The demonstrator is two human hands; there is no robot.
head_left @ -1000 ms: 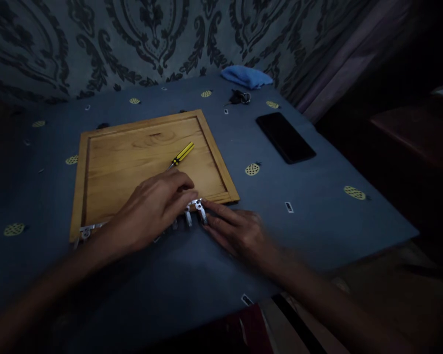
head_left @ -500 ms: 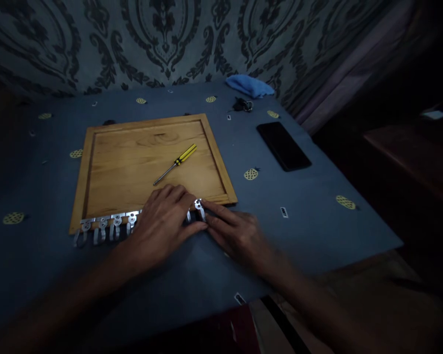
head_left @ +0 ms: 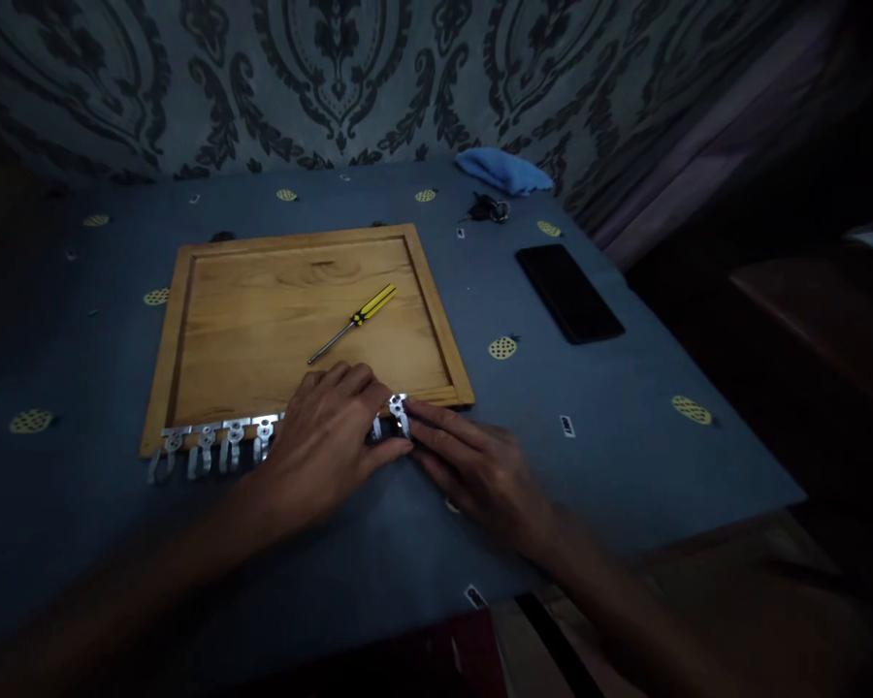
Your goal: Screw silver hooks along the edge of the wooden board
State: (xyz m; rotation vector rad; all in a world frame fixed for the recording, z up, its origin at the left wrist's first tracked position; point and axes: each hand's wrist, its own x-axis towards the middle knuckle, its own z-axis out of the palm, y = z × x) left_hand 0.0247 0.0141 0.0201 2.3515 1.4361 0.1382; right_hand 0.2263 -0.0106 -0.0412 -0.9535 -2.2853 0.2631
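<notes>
In the head view, on the tabletop (head_left: 626, 417) with blue cover and yellow pineapple prints (head_left: 503, 347): a framed wooden panel (head_left: 262, 320), lying flat. Along the near edge of this panel, a rail of metal hooks (head_left: 237, 433), placed with its plate on the wooden frame and with the hooks pointing beyond the edge, in direction of the person. At the left end, four hooks in plain sight; in the middle, only hidden parts, because of the left hand (head_left: 327, 427) spread above. On this hand, fingers bent over the panel's near edge and thumb stretched toward the right end of the rail. About its grip, cannot tell: fingertips partly covered, maybe apart, maybe clamped on the rail.

At the end hook (head_left: 397, 407), the right hand (head_left: 484, 460), coming from the right side, with fingertips touching the metal. About this grip also, cannot tell whether clamped or only resting there; thumb not clearly visible.

On the panel, just beyond the left hand and apart from it, a yellow-and-black screwdriver (head_left: 374, 304), lying diagonally with tip toward the near left. To the right of the panel, a black smartphone (head_left: 571, 294). Farther back, a small dark object with a ring (head_left: 486, 207), near a crumpled blue cloth (head_left: 504, 171).
</notes>
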